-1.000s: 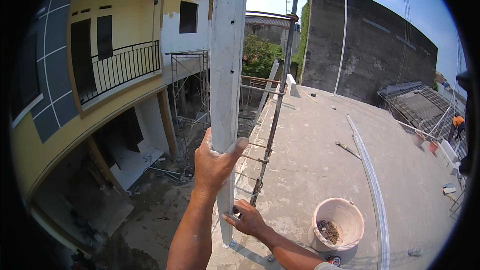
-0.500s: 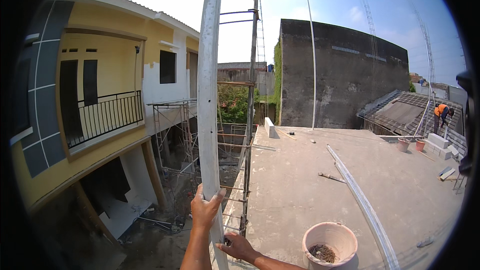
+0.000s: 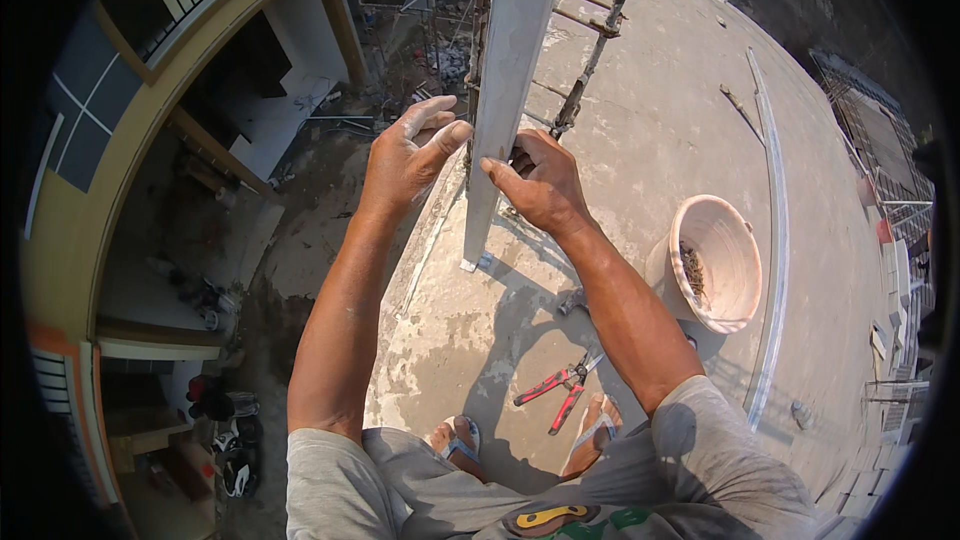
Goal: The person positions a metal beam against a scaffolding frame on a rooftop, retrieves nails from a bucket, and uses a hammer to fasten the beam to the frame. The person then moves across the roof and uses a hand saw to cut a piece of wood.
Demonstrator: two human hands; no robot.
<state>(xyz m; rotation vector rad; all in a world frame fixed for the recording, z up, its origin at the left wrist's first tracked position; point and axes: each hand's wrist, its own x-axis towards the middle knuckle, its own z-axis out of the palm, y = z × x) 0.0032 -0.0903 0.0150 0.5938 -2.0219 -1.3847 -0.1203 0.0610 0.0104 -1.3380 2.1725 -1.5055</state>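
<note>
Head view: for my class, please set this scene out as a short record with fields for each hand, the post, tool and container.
Left hand: open beside the pale post; contact unclear
Right hand: thumb on the post's face, fingers curled around its edge, partly hidden
Post position: standing near the concrete slab's edge
Tool: red-handled cutters, lying on the slab
Container: pale bucket, some debris inside

LH (image 3: 408, 162) loose, RH (image 3: 548, 183) curled
</note>
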